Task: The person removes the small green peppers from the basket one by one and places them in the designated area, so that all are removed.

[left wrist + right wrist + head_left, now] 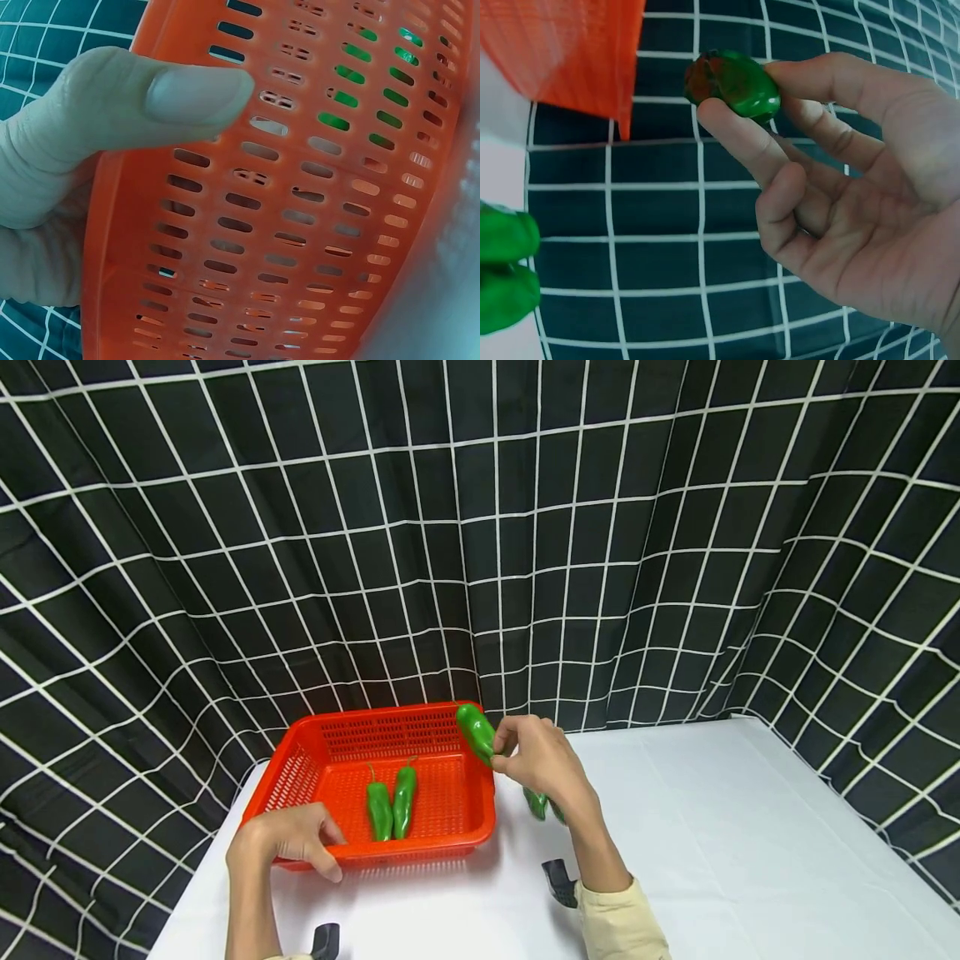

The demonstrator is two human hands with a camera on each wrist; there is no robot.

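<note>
My right hand (542, 762) pinches a green pepper (476, 731) by one end, over the right rim of a red plastic basket (408, 852). In the right wrist view the held pepper (746, 86) shows end-on, with a reddish reflection on its skin. My left hand (292, 839) holds the basket's near-left rim, the thumb (199, 97) outside the slotted wall and the fingers over the inside. Two green peppers lie side by side in the basket, a left one (379, 810) and a right one (403, 799), stems pointing away.
More green peppers (536, 803) lie on the white tabletop (720, 827) right of the basket, partly hidden by my right wrist. A black curtain with a white grid (555, 543) hangs behind and at both sides. Black straps (558, 881) show near my wrists.
</note>
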